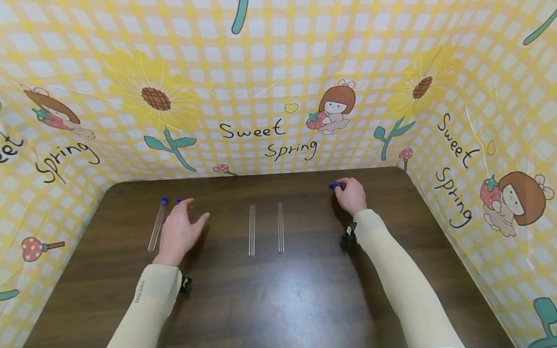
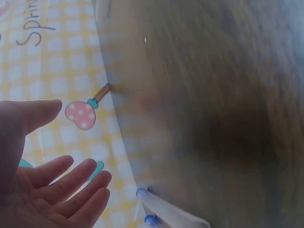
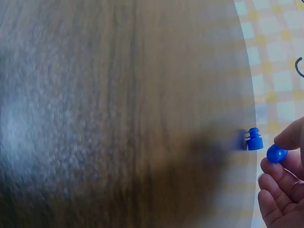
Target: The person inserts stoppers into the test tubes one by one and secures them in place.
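At the table's far right, my right hand (image 1: 351, 194) pinches a blue stopper (image 3: 276, 154) between thumb and fingertips. A second blue stopper (image 3: 255, 139), with a ridged plug, lies on the tabletop right beside those fingers. My left hand (image 1: 178, 234) is held with fingers loosely spread and nothing between them. Just left of it lies a clear test tube (image 1: 157, 224) with a blue cap. The left hand hides most of another capped tube, whose blue cap (image 1: 179, 201) shows past the fingers. Two uncapped test tubes (image 1: 252, 231) lie side by side between the hands.
The dark wood table (image 1: 278, 299) meets a yellow checked cloth (image 1: 261, 87) that rises at the back and both sides. Each wrist wears a small black camera (image 1: 349, 234). A bright glare falls on the table's front middle.
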{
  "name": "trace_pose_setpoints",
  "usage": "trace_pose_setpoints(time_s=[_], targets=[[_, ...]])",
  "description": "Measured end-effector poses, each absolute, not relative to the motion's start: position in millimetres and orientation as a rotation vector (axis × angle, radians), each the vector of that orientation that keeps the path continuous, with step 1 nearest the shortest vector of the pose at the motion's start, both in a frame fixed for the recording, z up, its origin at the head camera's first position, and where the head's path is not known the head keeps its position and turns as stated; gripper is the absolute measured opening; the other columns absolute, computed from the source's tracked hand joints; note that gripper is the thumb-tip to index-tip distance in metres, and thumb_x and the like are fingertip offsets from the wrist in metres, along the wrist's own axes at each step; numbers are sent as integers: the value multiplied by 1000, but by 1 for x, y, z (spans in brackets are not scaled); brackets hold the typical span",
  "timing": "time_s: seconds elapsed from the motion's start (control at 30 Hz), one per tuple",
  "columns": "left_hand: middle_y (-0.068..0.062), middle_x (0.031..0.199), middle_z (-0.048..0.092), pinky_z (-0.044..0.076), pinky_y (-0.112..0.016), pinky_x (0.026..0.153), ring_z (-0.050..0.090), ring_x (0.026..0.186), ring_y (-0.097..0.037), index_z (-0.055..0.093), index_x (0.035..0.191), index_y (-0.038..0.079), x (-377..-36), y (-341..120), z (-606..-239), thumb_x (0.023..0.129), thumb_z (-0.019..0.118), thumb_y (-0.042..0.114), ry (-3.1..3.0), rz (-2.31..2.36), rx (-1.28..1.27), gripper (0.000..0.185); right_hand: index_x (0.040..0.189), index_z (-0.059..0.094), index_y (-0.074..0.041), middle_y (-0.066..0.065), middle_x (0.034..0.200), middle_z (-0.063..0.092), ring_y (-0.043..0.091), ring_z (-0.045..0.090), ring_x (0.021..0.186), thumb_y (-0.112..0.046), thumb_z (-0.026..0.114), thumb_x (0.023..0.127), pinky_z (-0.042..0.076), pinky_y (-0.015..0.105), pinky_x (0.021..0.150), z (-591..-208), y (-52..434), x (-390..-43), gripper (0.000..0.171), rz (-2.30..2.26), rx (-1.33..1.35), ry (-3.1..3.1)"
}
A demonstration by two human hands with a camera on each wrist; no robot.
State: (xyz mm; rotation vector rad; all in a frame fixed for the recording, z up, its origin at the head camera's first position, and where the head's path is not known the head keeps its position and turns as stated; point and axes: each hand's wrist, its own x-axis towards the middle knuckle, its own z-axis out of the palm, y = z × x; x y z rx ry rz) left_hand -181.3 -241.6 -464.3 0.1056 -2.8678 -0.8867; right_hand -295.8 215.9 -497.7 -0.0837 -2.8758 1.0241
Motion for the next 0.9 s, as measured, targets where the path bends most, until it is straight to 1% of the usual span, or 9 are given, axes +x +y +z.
trace_pose_setpoints(time_s=[0.2,0.5,0.73,0.9], targets=[[-31,138,51,42,-63,98,51,123,-49,39,149,-6,-180,-231,-468,100,65,38,-2893,-902,87,71,123,69,1,19,114,62,34,56,102,-18,59,100,46,48,93,-497,214,-293,31,1067,-67,-2822],[-31,138,53,42,-60,100,52,124,-46,40,148,-7,-181,-214,-475,99,67,37,-2919,-893,38,71,120,71,1,17,104,66,31,59,95,-14,65,97,48,45,85,-491,210,-289,29,1129,-48,-2748],[-30,137,54,42,-60,99,53,123,-46,42,148,-6,-179,-199,-478,98,68,37,-2937,-889,-1,70,119,71,1,16,104,67,31,61,95,-14,67,96,49,45,86,-488,206,-286,28,1171,-34,-2736],[-29,138,53,41,-59,101,51,125,-46,43,148,-5,-178,-191,-480,98,67,40,-2949,-889,-26,71,119,70,1,17,105,67,31,61,96,-14,67,96,50,46,87,-485,204,-284,28,1190,-24,-2727]])
